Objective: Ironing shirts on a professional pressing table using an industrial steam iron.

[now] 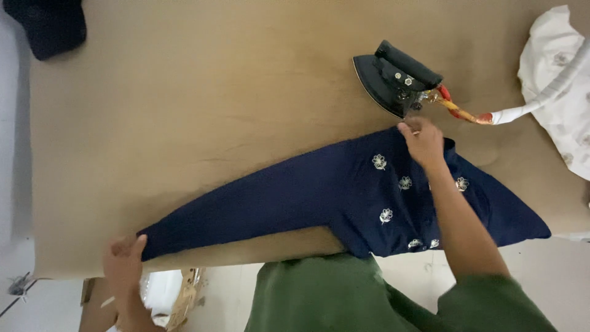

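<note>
Navy-blue garment (344, 197), sewn with small white flower motifs, lies stretched across the tan padded ironing table (184, 104), its long sleeve running out toward the near left edge and its body spread toward the right. The person's left hand (125, 264) pinches the cuff end of that sleeve at the table's front edge, fingers closed on the cloth. The right hand (422, 140) rests on the garment's far edge, fingertips gripping the fabric there, with the forearm lying over the flowered part. Just beyond the right hand stands a black iron (393, 77), tipped up on the table, close to the garment but apart from it. A red and yellow cord fitting (458, 109) leads from the iron's back into a white wrapped hose (547, 95) that runs off to the right. A white embroidered cloth (556, 86) is bunched at the right edge, and a dark bundle (49, 27) sits at the far left corner. The person wears a green top (344, 295).
</note>
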